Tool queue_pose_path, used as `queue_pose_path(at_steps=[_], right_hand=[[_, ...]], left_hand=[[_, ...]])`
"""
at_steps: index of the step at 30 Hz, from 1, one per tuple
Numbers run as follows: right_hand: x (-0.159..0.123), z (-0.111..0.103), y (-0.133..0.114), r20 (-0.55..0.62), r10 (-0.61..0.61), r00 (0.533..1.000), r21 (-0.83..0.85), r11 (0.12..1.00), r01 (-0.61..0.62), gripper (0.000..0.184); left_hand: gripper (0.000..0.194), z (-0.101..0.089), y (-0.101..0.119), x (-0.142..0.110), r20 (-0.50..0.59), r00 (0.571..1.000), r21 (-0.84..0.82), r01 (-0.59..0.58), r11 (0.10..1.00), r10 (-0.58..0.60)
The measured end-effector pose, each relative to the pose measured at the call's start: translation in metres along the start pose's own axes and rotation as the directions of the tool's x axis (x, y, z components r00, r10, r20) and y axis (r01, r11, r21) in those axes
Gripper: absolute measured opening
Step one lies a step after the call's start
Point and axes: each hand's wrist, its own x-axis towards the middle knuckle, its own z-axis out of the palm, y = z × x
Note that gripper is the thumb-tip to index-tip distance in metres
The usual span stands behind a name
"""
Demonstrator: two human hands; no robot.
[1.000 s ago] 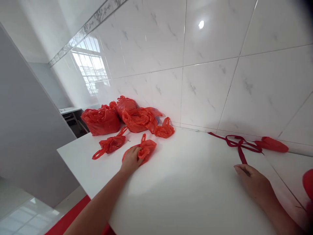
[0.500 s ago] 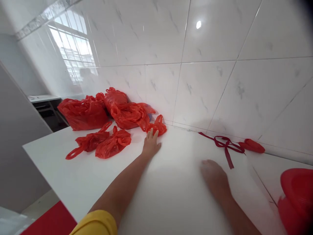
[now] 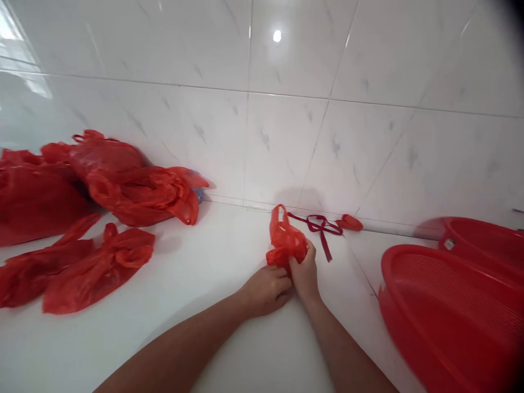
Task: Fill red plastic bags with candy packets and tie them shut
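Note:
Both my hands meet in the middle of a white counter (image 3: 196, 284). A small crumpled red plastic bag (image 3: 285, 240) stands between them. My left hand (image 3: 265, 288) is closed on its lower edge, fingers curled. My right hand (image 3: 305, 273) pinches the bag's right side, fingers pressed together. The bag's handle loop sticks up above my fingers.
Several red plastic bags (image 3: 123, 183) lie piled against the tiled wall at left, with two more (image 3: 96, 262) flat on the counter in front. A dark red ribbon (image 3: 321, 226) lies by the wall behind my hands. Red plastic basins (image 3: 450, 311) sit at right.
My left hand left the bags at the left, took a small bag by the wall and brought it to the middle. My right hand came over and gripped it. The view swung right.

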Motion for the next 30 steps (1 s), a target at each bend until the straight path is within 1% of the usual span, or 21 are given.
queue_pose_path(at_steps=[1, 2, 3, 4, 5, 7, 8, 9, 11, 13, 14, 17, 20, 21, 23, 25, 26, 27, 28, 29, 30], right_hand=[[0.002, -0.003, 0.0, 0.018, 0.041, 0.999, 0.033, 0.999, -0.042, 0.07], [0.004, -0.005, 0.0, 0.04, 0.074, 0.996, 0.065, 0.995, -0.077, 0.073], [0.005, -0.007, 0.0, 0.052, 0.089, 0.995, 0.093, 0.991, -0.094, 0.074], [0.006, -0.009, 0.0, 0.052, 0.084, 0.995, 0.118, 0.989, -0.089, 0.073], [0.007, -0.01, 0.0, 0.046, 0.063, 0.997, 0.14, 0.988, -0.069, 0.069], [0.008, -0.012, 0.001, 0.062, 0.028, 0.998, 0.196, 0.98, -0.04, 0.054], [0.008, -0.013, 0.002, 0.091, 0.026, 0.996, 0.243, 0.969, -0.047, 0.044], [0.007, -0.014, 0.002, 0.126, 0.029, 0.992, 0.295, 0.953, -0.065, 0.035], [0.007, -0.015, 0.004, 0.164, 0.047, 0.985, 0.393, 0.913, -0.109, 0.026], [0.009, -0.017, 0.008, 0.139, 0.076, 0.987, 0.47, 0.872, -0.133, 0.027], [0.011, -0.019, 0.011, 0.112, 0.096, 0.989, 0.505, 0.852, -0.14, 0.028], [0.018, -0.028, 0.021, 0.038, 0.168, 0.985, 0.637, 0.755, -0.153, 0.029], [0.02, -0.043, 0.029, 0.006, 0.224, 0.975, 0.74, 0.654, -0.155, 0.024], [0.019, -0.048, 0.031, 0.01, 0.234, 0.972, 0.764, 0.625, -0.158, 0.022], [0.013, -0.058, 0.032, 0.034, 0.242, 0.97, 0.8, 0.575, -0.171, 0.019], [0.003, -0.065, 0.029, 0.067, 0.236, 0.97, 0.818, 0.543, -0.188, 0.017], [-0.003, -0.067, 0.027, 0.085, 0.228, 0.97, 0.821, 0.535, -0.197, 0.017], [-0.009, -0.069, 0.023, 0.101, 0.216, 0.971, 0.821, 0.533, -0.204, 0.017], [-0.016, -0.07, 0.02, 0.115, 0.201, 0.973, 0.819, 0.535, -0.207, 0.019], [-0.023, -0.071, 0.016, 0.125, 0.186, 0.975, 0.817, 0.538, -0.207, 0.022], [-0.03, -0.07, 0.011, 0.139, 0.157, 0.978, 0.808, 0.553, -0.204, 0.026]], left_hand=[[0.013, 0.0, 0.002, 0.0, -0.004, 1.0, -0.035, -0.017, 0.999, 0.017], [0.016, 0.0, 0.002, 0.0, -0.02, 1.0, -0.068, 0.004, 0.998, -0.006], [0.02, 0.0, 0.001, 0.0, -0.045, 0.997, -0.1, 0.063, 0.993, -0.068], [0.027, 0.0, -0.001, -0.001, -0.071, 0.985, -0.136, 0.149, 0.979, -0.16], [0.035, -0.001, -0.005, -0.001, -0.093, 0.96, -0.178, 0.246, 0.953, -0.266], [0.052, -0.001, -0.014, -0.001, -0.118, 0.883, -0.28, 0.409, 0.868, -0.454], [0.056, -0.001, -0.018, -0.001, -0.125, 0.847, -0.328, 0.457, 0.827, -0.517], [0.056, -0.001, -0.023, -0.001, -0.13, 0.821, -0.372, 0.479, 0.795, -0.556], [0.043, 0.0, -0.032, -0.002, -0.167, 0.781, -0.468, 0.475, 0.746, -0.602], [0.025, 0.001, -0.04, -0.002, -0.224, 0.736, -0.554, 0.443, 0.705, -0.639], [0.021, 0.001, -0.042, -0.003, -0.255, 0.707, -0.59, 0.427, 0.685, -0.66], [0.021, -0.001, -0.05, -0.006, -0.337, 0.601, -0.665, 0.393, 0.635, -0.725], [0.023, -0.006, -0.057, -0.013, -0.375, 0.476, -0.743, 0.359, 0.565, -0.795], [0.024, -0.008, -0.058, -0.017, -0.376, 0.449, -0.761, 0.349, 0.547, -0.811], [0.025, -0.011, -0.058, -0.025, -0.377, 0.42, -0.778, 0.34, 0.528, -0.826], [0.023, -0.014, -0.053, -0.032, -0.39, 0.402, -0.772, 0.348, 0.532, -0.828], [0.022, -0.016, -0.048, -0.035, -0.409, 0.382, -0.763, 0.354, 0.54, -0.829], [0.023, -0.019, -0.041, -0.038, -0.435, 0.351, -0.757, 0.356, 0.548, -0.829], [0.027, -0.021, -0.033, -0.04, -0.481, 0.323, -0.736, 0.358, 0.575, -0.816], [0.033, -0.024, -0.023, -0.041, -0.544, 0.309, -0.692, 0.361, 0.625, -0.78], [0.036, -0.025, -0.012, -0.041, -0.615, 0.32, -0.624, 0.363, 0.692, -0.721]])
